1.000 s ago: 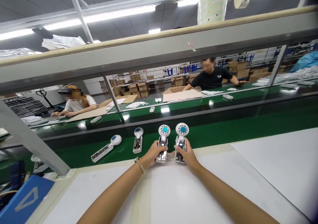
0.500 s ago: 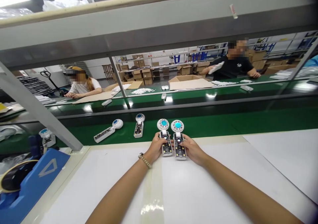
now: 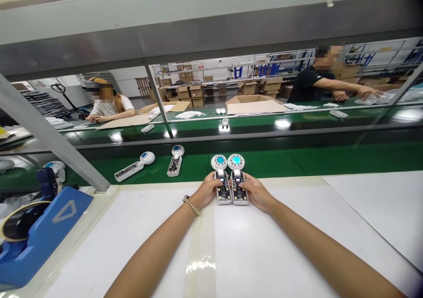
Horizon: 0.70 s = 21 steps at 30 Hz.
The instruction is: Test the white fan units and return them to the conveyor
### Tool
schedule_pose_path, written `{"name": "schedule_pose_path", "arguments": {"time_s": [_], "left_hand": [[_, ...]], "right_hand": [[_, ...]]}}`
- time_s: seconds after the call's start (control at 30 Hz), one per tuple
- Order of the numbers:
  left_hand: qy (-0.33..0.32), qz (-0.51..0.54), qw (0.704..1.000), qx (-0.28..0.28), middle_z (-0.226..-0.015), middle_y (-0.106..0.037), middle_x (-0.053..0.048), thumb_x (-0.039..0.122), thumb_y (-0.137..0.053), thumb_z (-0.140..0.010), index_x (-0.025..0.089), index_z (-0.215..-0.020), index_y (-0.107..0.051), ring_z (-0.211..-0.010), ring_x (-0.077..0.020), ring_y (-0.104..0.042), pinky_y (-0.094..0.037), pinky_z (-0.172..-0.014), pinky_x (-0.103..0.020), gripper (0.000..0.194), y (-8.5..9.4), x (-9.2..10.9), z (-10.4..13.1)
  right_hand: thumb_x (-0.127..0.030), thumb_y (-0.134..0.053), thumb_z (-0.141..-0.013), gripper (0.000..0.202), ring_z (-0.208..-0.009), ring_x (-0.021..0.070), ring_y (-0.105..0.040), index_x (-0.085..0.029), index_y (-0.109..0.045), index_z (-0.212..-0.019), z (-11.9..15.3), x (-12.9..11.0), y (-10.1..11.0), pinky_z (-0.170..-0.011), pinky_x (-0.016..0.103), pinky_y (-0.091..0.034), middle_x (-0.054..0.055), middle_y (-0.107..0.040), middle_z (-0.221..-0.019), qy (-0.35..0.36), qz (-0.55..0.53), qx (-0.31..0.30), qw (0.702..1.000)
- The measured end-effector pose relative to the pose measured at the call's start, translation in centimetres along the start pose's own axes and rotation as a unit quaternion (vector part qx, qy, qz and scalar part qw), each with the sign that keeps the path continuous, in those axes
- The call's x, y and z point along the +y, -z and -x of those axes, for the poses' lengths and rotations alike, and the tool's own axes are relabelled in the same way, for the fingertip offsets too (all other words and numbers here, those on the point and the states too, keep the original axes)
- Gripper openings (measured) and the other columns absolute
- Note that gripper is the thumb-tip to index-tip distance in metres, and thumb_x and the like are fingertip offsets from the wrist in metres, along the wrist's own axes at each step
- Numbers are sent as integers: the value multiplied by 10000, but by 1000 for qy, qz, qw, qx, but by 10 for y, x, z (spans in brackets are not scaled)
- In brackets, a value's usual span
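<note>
Tabletop (image 3: 297, 245), white and broad, is seen carrying both forearms, with a green conveyor belt (image 3: 313, 161) running along its far edge. Beyond the belt, a second green line is worked by two other people, one seated at the left (image 3: 109, 106), one in a dark shirt at the right (image 3: 313, 84) reaching sideways; cardboard boxes (image 3: 254, 104) are stacked behind them. A slanted grey frame post (image 3: 49, 135) cuts across the left, and a blue fixture (image 3: 42, 232) sits at the tabletop's left corner.

At the near edge of the belt, two handheld fan units are held side by side, heads on the belt, handles over the tabletop's edge. The left fan unit (image 3: 222, 183) is gripped by the left hand (image 3: 206, 192), fingers closed around its handle; the right fan unit (image 3: 238, 182) is gripped likewise by the right hand (image 3: 256, 193). The two units are touching, round heads with blue centres pointing away.

For a clean result, the pair is best kept parallel and level, thumbs kept off the exposed circuit boards, pressure applied on the casing edges only.

Two more units (image 3: 134, 168) (image 3: 175, 160) lie on the belt to the left, well apart from the hands. Nothing is seen blocking the held pair.
</note>
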<state>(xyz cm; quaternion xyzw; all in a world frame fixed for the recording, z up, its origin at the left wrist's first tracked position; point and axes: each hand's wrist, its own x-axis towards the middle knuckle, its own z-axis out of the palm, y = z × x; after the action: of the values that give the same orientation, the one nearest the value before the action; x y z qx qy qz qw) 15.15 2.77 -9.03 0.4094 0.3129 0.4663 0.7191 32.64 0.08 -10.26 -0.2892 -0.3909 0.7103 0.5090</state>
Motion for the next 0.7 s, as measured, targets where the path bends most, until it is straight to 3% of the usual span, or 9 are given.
{"name": "schedule_pose_path", "arguments": {"time_s": [0.2, 0.7], "left_hand": [[3, -12, 1000, -4, -873, -609, -49, 35, -607, -555, 132, -891, -505, -775, -166, -590, -453, -695, -272, 364, -1, 0, 1], [6, -24, 1000, -3, -826, -581, -23, 42, -617, -563, 148, -921, -490, -767, -168, -580, -430, -709, -287, 394, 0, -1, 0]], "right_hand": [[-137, -645, -670, 413, -784, 170, -615, -204, -541, -1065, -1, 3, 2, -706, 274, -465, 19, -673, -873, 6, -8, 10, 1000], [-145, -665, -643, 404, -809, 181, -611, -224, -558, -1025, -1, 2, 1, -725, 291, -464, 11, -666, -868, 17, -4, 11, 1000]]}}
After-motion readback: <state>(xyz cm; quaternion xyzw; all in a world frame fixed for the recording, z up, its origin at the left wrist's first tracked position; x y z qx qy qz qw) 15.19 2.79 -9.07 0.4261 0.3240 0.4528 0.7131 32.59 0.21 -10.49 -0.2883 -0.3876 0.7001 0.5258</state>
